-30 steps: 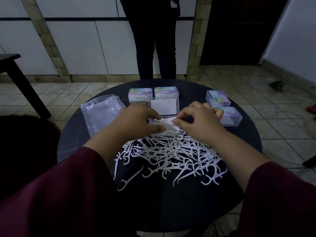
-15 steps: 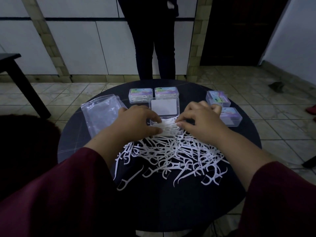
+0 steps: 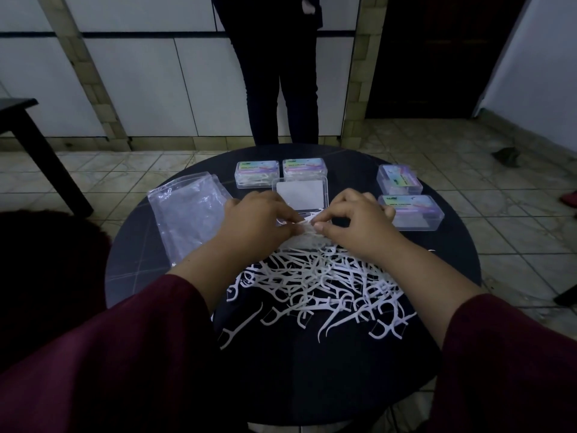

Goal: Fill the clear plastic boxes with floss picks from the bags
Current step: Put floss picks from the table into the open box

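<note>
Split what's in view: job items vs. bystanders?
Job:
- left hand and right hand, a small bunch of picks in their grip
- loose pile of white plastic floss picks
- open clear plastic box
- four closed clear boxes with pastel labels
- empty clear plastic bags

Bystanders:
- round black table
- person standing in dark trousers
- dark side table

No legible text. The closed plastic boxes [image 3: 257, 173] beyond the hands carry coloured printed labels [image 3: 411, 202], but the lettering is too small and blurred to read.
</note>
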